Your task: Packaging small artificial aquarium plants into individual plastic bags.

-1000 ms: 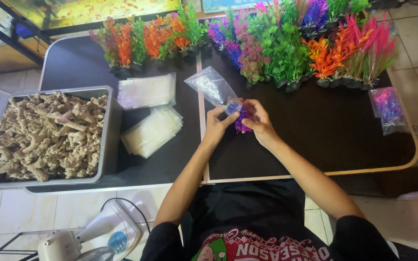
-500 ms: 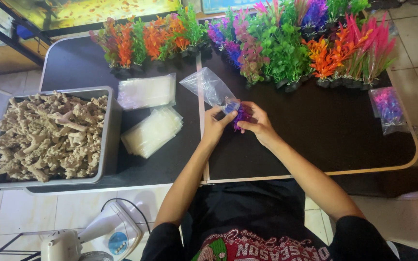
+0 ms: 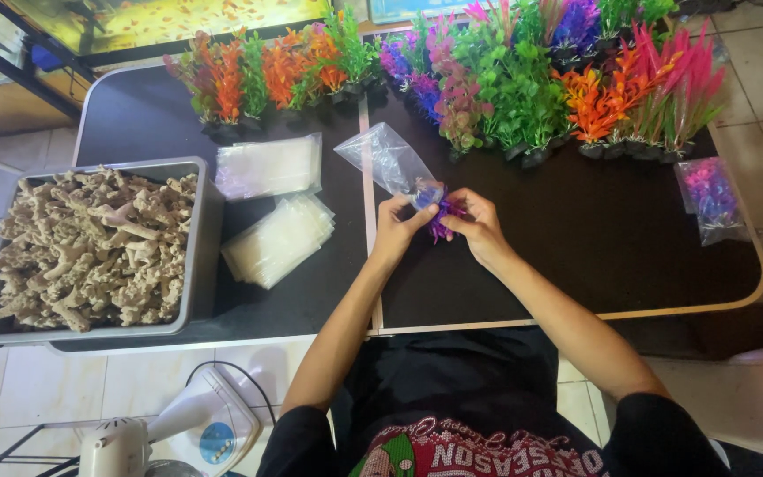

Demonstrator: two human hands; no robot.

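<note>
The black table (image 3: 576,256) carries the widest things: a grey tray (image 3: 200,238) heaped with pale coral-like pieces at the far left, a long row of bright plastic plants (image 3: 505,79) along the back edge, two stacks of flat clear bags (image 3: 275,234) between tray and centre, and one already bagged plant (image 3: 708,199) off to the right. At the middle, the clear bag (image 3: 386,159) has swung since a second ago: it lay lower and flatter to the left of the hands, and it now stands up and away toward the back-left, its mouth drawn down to the fingers. The small purple plant (image 3: 443,221) has hardly shifted; it sits between the two hands just above the table, partly at the bag's mouth. The left hand (image 3: 396,225) pinches the bag's opening, fingers narrow; the right hand (image 3: 479,225) is closed round the purple plant. By the look of it, the plant is only starting to enter the bag, most of it being outside.
</note>
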